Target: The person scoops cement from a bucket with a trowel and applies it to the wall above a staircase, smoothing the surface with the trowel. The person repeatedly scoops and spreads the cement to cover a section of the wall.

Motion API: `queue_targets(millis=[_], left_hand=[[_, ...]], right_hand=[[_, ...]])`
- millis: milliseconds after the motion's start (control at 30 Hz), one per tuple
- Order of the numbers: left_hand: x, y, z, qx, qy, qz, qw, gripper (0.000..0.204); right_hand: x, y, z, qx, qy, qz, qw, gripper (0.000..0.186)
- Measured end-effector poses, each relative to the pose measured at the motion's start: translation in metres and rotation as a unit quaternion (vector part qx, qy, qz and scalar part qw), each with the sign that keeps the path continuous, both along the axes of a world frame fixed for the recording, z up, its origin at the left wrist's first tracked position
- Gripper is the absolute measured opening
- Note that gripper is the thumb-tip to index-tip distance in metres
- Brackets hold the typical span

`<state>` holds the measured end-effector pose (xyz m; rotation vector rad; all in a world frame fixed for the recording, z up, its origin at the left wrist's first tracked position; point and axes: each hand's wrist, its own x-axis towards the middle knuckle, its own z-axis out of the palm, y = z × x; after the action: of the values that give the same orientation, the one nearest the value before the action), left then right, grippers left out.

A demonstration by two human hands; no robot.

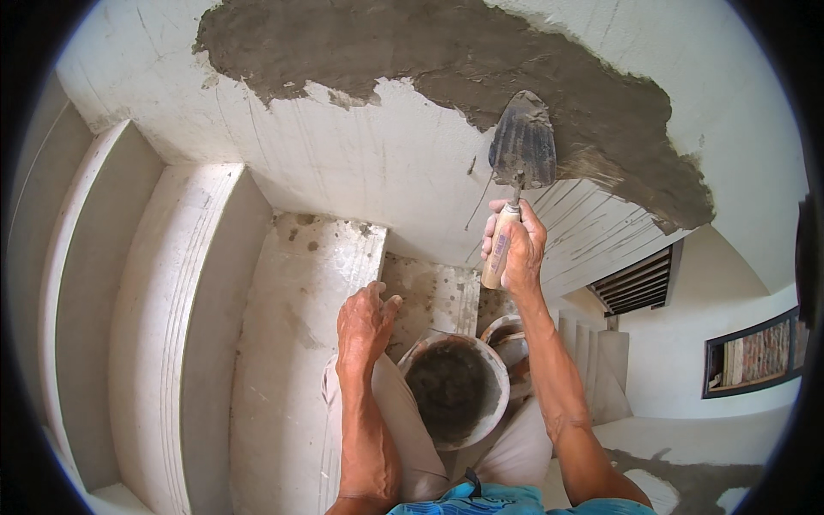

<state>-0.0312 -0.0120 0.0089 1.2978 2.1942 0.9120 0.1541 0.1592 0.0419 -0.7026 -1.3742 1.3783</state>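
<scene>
My right hand (520,245) is wrapped round the wooden handle of a trowel (523,142), blade up. The blade, smeared with mortar, overlaps the lower edge of a wet grey mortar patch (412,47) on the white wall; whether it touches the wall is hard to tell. My left hand (367,324) is empty, by my left knee, its fingers loosely bent and the thumb apart. Between my legs stands a bucket (501,386) with grey mortar (453,384) inside.
A second container (508,336) is partly hidden behind the bucket. White stair steps (163,283) rise on the left, and the spotted step (292,300) lies beside my left leg. At right are a dark slatted opening (637,281) and a dark-framed window (755,352).
</scene>
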Motion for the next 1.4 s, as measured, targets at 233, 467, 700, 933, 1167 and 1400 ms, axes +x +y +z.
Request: queue_targets(millis=[233, 467, 700, 933, 1167, 1400], left_hand=[[-0.001, 0.000, 0.000, -0.005, -0.010, 0.004, 1.000, 0.039], [-0.001, 0.001, 0.001, -0.011, -0.012, 0.004, 1.000, 0.039], [0.000, 0.000, 0.000, 0.000, -0.005, 0.006, 1.000, 0.038], [0.001, 0.000, 0.005, -0.019, -0.011, 0.003, 1.000, 0.039], [-0.001, 0.000, 0.003, -0.021, -0.019, 0.003, 1.000, 0.039], [0.000, -0.001, 0.000, 0.000, -0.005, 0.005, 1.000, 0.038]], right_hand=[[-0.006, 0.008, 0.031, 0.055, -0.086, 0.041, 0.994, 0.032], [0.013, 0.037, 0.041, 0.033, -0.067, 0.068, 0.995, 0.038], [0.039, 0.031, 0.031, -0.001, -0.109, 0.050, 0.993, 0.040], [0.050, 0.005, 0.034, 0.007, -0.153, 0.044, 0.987, 0.041], [0.036, 0.019, 0.058, 0.021, -0.124, 0.019, 0.992, 0.037], [0.062, 0.023, 0.023, -0.003, -0.068, 0.008, 0.998, 0.038]])
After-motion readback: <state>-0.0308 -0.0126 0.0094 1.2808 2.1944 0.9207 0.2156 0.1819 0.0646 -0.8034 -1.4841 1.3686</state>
